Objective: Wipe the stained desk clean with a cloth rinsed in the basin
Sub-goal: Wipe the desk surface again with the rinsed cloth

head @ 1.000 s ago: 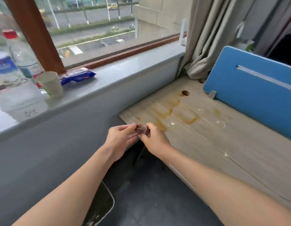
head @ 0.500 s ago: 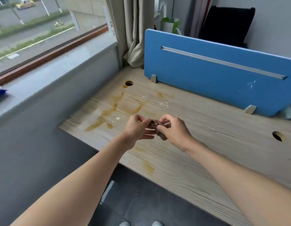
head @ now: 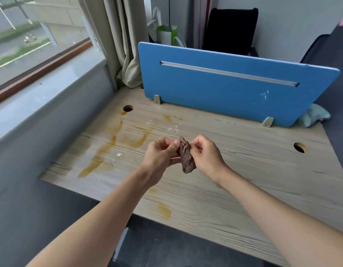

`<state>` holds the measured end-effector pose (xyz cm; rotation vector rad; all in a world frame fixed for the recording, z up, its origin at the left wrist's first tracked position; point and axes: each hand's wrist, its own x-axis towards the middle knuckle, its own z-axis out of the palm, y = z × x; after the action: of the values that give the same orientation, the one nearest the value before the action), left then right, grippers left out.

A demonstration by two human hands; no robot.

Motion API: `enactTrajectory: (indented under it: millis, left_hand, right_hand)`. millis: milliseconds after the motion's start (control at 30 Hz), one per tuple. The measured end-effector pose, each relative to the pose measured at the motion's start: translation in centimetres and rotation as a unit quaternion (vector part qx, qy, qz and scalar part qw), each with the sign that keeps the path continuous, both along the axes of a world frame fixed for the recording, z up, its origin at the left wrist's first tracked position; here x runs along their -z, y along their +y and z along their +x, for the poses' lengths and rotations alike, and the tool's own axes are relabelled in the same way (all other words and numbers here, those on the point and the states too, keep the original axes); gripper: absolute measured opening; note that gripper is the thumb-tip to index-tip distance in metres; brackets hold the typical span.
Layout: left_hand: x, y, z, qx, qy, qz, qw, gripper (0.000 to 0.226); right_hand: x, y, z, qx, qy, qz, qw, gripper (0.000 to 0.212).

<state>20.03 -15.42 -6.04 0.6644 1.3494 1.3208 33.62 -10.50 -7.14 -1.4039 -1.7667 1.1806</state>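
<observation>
Cloth [head: 187,157], who has it?
Both hands. The left hand [head: 161,157] pinches its upper edge between thumb and curled fingers, and the right hand [head: 207,155] pinches the opposite side. The rest hangs down between them, in the air above the middle of the desk [head: 243,170].
How much room is there around it?
Bare wood lies on every side of the hands. The stains [head: 113,143] are to the left, near but not under the cloth. Beyond them the desk's left edge meets the grey wall below the window ledge [head: 41,97]. At the back a blue divider [head: 224,89] stands upright along the edge. One cable hole [head: 128,108] sits near the back left corner, another [head: 299,147] well out to the right. The front edge runs under both forearms, with dark floor below it.
How does the cloth look?
It is small, brown and crumpled, a narrow tapering strip. The stains are orange-brown streaks, with white flecks [head: 173,128] between them and two more smears near the front edge.
Anything changed?
Half a second ago the cloth was a tight wad between the fingertips; now it is drawn out and hangs longer. A second ago the hands were at the desk's corner by the window.
</observation>
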Motion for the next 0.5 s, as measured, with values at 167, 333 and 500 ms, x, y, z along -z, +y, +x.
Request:
enactTrajectory:
  millis: [167,333,500]
  left_hand:
    - [-0.4,-0.3,0.0,-0.032,0.009,0.008,0.999,0.024]
    - [-1.8,-0.8,-0.5,0.010,0.060,0.030,0.998,0.020]
    - [-1.5,-0.8,-3.9,-0.038,0.041,-0.002,0.998,0.017]
  right_hand:
    - [-1.4,-1.2,-0.9,-0.016,0.044,-0.026,0.999,0.017]
    - [-2.7,-1.5,-0.7,-0.018,0.073,-0.039,0.996,0.009]
    - [-3.3,-1.1,0.8,0.074,0.117,-0.079,0.987,0.014]
